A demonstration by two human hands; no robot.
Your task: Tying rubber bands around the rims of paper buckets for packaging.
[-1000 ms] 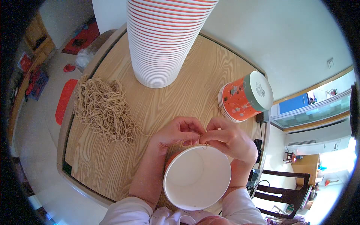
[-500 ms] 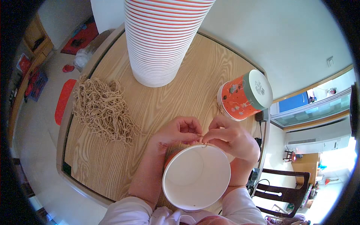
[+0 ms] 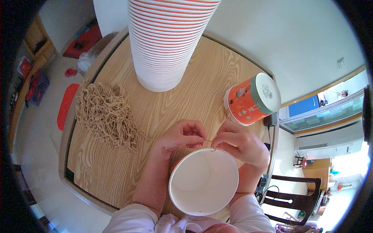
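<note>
A large paper bucket, white inside, faces me with its open mouth between my forearms. At its far rim, my left hand pinches a thin tan cord. My right hand pinches the same cord a little to the right, and a short stretch shows between the fingertips. A small loop of cord hangs over the bucket's rim below the right fingers. Beyond my left hand the cord runs off to a tangled heap of tan cord on the table's left side.
A tall stack of nested white paper buckets rises at the back of the wooden table. Upside down at the right stands a short stack of orange and green buckets. A black adapter and a dark chair are at the right edge.
My hands have drawn slightly apart, the left one moving left, so more cord shows between the fingertips. The bucket has stayed nearly in place.
</note>
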